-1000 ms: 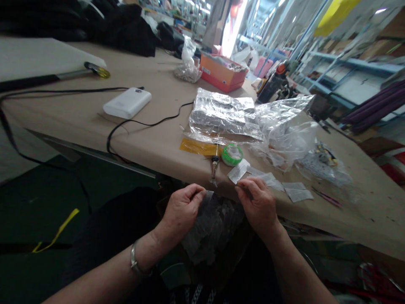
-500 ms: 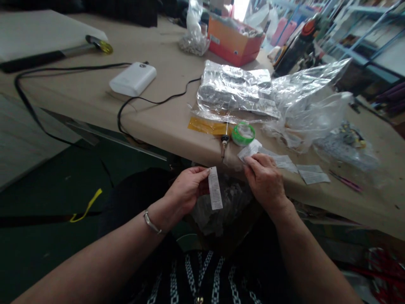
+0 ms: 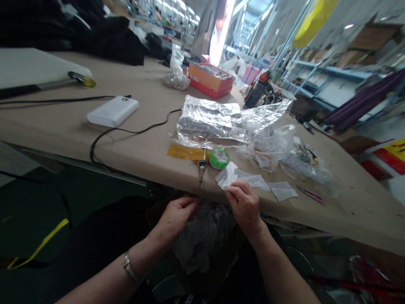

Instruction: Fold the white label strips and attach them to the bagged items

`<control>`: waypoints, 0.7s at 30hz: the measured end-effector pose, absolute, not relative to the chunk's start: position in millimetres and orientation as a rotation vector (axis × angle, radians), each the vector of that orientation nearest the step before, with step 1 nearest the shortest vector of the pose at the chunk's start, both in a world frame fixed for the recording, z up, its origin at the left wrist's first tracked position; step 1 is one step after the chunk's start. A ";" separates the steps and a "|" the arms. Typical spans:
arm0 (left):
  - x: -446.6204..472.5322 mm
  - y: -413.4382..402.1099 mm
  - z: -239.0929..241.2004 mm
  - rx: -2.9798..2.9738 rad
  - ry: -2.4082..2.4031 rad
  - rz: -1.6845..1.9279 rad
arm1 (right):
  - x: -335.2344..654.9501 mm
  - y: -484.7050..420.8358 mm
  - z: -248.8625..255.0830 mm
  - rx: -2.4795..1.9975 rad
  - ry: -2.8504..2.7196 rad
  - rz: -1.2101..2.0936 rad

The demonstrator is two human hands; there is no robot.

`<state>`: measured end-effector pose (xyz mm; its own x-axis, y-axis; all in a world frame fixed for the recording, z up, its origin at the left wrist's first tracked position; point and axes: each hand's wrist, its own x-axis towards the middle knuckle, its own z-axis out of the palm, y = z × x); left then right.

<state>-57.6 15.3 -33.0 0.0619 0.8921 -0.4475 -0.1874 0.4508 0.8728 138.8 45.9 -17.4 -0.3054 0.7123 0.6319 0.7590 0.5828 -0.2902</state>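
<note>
My left hand (image 3: 181,214) hangs in front of the table edge with its fingers closed together. Whatever it may hold is hidden. Below and beside it is a heap of crumpled clear plastic (image 3: 202,240). At the table's front edge my right hand (image 3: 245,204) pinches the near end of some white printed labels (image 3: 227,175). More white labels (image 3: 283,191) lie to the right of that hand. A soldering iron (image 3: 201,171) lies with its tip toward the edge, next to a green ring-shaped roll (image 3: 219,158).
A silvery plastic package (image 3: 209,120) and clear bags (image 3: 272,143) lie behind the labels. Pink-handled tweezers (image 3: 310,194) rest to the right. At left are a white power bank (image 3: 113,111) with a black cable and a hammer-like tool (image 3: 53,85). Behind stands an orange box (image 3: 210,81).
The white label that showed in my left hand is no longer visible. That hand has moved lower and left in view. My right hand stays at the labels. The camera has tilted up.
</note>
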 end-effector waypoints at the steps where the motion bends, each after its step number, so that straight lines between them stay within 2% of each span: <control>1: -51.9 13.6 -29.9 0.688 1.193 0.920 | 139.2 43.5 -17.3 -1.157 -2.063 -0.064; 9: -7.4 16.4 -6.7 0.347 0.704 0.867 | 147.1 25.0 -19.1 -1.022 -2.093 -0.052; 18: 10.7 21.3 -5.1 0.325 0.796 0.840 | 150.1 -10.0 -12.6 -0.932 -2.216 0.008; 21: 12.1 19.8 -7.0 0.406 0.899 0.803 | 166.2 7.8 -7.6 -1.112 -2.149 -0.077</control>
